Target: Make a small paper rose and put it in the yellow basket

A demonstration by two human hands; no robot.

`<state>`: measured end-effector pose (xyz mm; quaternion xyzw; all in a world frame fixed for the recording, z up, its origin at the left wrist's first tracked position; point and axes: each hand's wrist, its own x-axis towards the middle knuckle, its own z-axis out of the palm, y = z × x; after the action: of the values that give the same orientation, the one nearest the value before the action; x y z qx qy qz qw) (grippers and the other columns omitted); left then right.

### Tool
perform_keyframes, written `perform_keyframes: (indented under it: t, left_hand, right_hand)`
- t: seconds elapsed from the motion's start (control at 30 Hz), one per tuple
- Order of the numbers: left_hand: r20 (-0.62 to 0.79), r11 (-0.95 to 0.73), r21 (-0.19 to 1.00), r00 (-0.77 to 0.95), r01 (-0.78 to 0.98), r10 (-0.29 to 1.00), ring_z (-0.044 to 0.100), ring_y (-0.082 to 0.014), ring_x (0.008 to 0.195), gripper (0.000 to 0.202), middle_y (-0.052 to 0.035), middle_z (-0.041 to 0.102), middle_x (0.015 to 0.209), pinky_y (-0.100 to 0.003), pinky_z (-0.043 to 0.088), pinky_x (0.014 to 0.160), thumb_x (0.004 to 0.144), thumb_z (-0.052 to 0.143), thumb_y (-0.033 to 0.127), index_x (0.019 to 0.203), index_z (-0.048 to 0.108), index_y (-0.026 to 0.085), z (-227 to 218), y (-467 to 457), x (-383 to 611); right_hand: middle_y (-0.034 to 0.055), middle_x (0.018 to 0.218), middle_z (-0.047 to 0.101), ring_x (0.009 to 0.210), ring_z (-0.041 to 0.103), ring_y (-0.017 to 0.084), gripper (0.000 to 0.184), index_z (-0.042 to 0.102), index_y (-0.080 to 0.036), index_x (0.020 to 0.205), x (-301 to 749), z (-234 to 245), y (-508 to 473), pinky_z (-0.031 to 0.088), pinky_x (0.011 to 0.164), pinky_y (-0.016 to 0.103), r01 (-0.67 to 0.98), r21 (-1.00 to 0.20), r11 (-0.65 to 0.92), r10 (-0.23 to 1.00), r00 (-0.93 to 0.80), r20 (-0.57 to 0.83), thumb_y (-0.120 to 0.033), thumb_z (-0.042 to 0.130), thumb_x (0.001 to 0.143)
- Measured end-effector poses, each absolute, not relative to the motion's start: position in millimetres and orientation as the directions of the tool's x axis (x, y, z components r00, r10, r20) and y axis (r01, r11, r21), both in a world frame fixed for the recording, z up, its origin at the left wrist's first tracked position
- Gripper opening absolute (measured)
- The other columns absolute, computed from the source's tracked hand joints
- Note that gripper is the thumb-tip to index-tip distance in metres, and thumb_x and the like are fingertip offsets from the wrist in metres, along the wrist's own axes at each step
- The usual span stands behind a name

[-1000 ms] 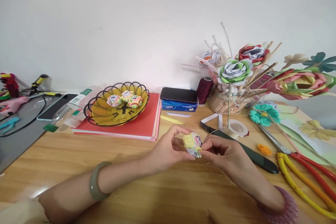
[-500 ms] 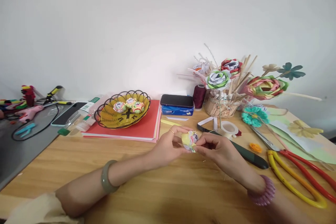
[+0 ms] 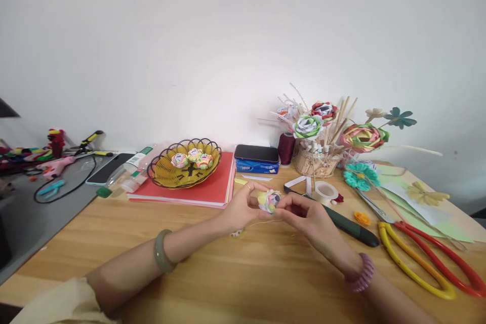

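Note:
A small paper flower [image 3: 269, 201], yellow and white with a darker centre, is held above the table between my two hands. My left hand [image 3: 241, 208] grips it from the left with thumb and fingers. From the right, my right hand [image 3: 304, 211] pinches its lower edge; the fingertips partly cover what they hold there. A thin pale thread [image 3: 261, 222] trails below the flower near my left thumb. Just behind my right hand lie a roll of white tape [image 3: 325, 191] and a dark green-handled tool [image 3: 355, 228].
A yellow woven basket [image 3: 161, 178] with several paper flowers stands on red paper [image 3: 142, 193]. Behind are a phone [image 3: 256, 153] on a blue tissue pack [image 3: 250, 166] and a pot [image 3: 304, 162] of paper flowers. Large scissors [image 3: 417, 258] lie at right; a glue gun [image 3: 56, 166] lies far left.
The flower has turned in my fingers, its centre now facing up more. A thread and a small spotted piece now show below my left hand. The view has shifted slightly.

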<state>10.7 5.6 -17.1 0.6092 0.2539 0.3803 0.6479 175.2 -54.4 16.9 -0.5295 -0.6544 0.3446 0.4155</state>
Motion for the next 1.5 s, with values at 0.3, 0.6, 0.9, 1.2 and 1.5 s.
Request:
perform_keyframes:
  t: [0.3, 0.6, 0.9, 1.2, 1.5]
  left_hand:
    - [0.008, 0.221, 0.955, 0.758, -0.200, 0.652, 0.063, -0.0158, 0.076, 0.057, -0.0063, 0.064, 0.092, -0.026, 0.049, 0.063, 0.052, 0.080, 0.020, 0.103, 0.054, 0.017, -4, 0, -21]
    - [-0.057, -0.150, 0.963, 0.710, 0.225, 0.702, 0.060, -0.0106, 0.065, 0.050, -0.0118, 0.059, 0.112, -0.022, 0.045, 0.056, 0.070, 0.060, 0.015, 0.118, 0.048, 0.018, -11, -1, -28]
    - [0.496, -0.818, 0.551, 0.723, 0.165, 0.480, 0.055, -0.0153, 0.091, 0.027, -0.0081, 0.060, 0.097, -0.029, 0.045, 0.077, 0.079, 0.043, 0.007, 0.096, 0.061, 0.018, 1, 0, -34]
    - [0.259, -0.968, 0.144, 0.936, 0.206, 0.238, 0.049, -0.0197, 0.099, 0.026, -0.0054, 0.058, 0.106, -0.030, 0.044, 0.077, 0.081, 0.046, 0.021, 0.105, 0.058, 0.024, 12, 7, -28]
    - [0.241, -0.913, 0.326, 0.913, 0.244, 0.329, 0.054, -0.0140, 0.092, 0.021, -0.0062, 0.057, 0.104, -0.023, 0.043, 0.077, 0.087, 0.044, 0.028, 0.103, 0.055, 0.021, -2, 18, -42]
  right_hand:
    - [0.0050, 0.113, 0.050, 0.095, 0.053, 0.020, 0.050, 0.045, -0.029, 0.119, 172, 14, -64, 0.049, 0.078, 0.033, 0.438, -0.767, 0.469, 0.883, -0.244, 0.400, -0.028, 0.064, 0.073]
    - [0.0069, 0.098, 0.059, 0.072, 0.061, 0.019, 0.029, 0.057, -0.021, 0.103, 171, -12, -67, 0.052, 0.064, 0.034, 0.713, -0.586, 0.385, 0.919, -0.236, 0.316, -0.028, 0.061, 0.075]
    - [0.0074, 0.102, 0.056, 0.074, 0.058, 0.016, 0.028, 0.052, -0.024, 0.110, 197, 3, -68, 0.053, 0.066, 0.031, 0.644, -0.598, 0.477, 0.877, -0.314, 0.363, -0.028, 0.051, 0.083]
    - [0.0079, 0.103, 0.055, 0.092, 0.057, 0.019, 0.027, 0.055, -0.023, 0.106, 192, 0, -60, 0.051, 0.076, 0.032, 0.654, -0.470, 0.593, 0.804, -0.519, 0.292, -0.016, 0.051, 0.080]
    - [0.0093, 0.113, 0.052, 0.101, 0.055, 0.020, 0.036, 0.048, -0.024, 0.115, 186, 0, -47, 0.050, 0.082, 0.035, 0.645, -0.464, 0.607, 0.790, -0.555, 0.262, -0.021, 0.054, 0.080]
